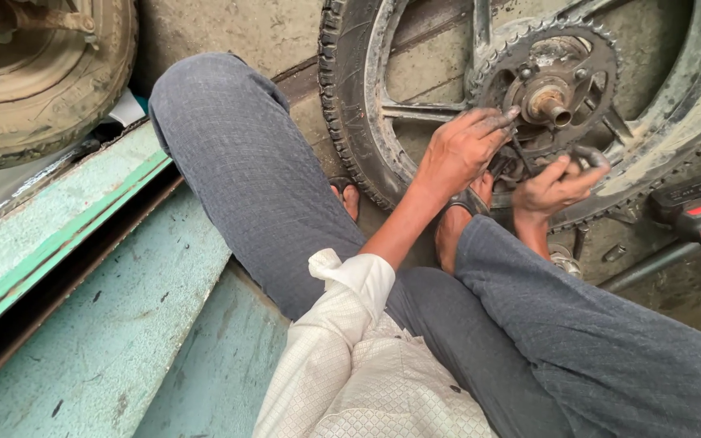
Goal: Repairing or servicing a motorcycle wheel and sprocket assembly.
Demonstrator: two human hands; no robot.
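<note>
My left hand point(462, 148) rests spread on the greasy sprocket point(557, 77) of the wheel point(367, 105), while my right hand point(557, 188) curls around a dark tool point(590, 154).

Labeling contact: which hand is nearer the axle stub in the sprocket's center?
Left. The left hand has its fingers on the sprocket just left of the axle stub. The right hand is lower, below the sprocket's bottom edge.

Seated with knees spread, the person reaches both forearms forward between them. The left hand point(462, 150) lies palm down, greasy fingers point(501, 120) extended. Just beside it, the right hand point(557, 188) curls closed, thumb up.
</note>
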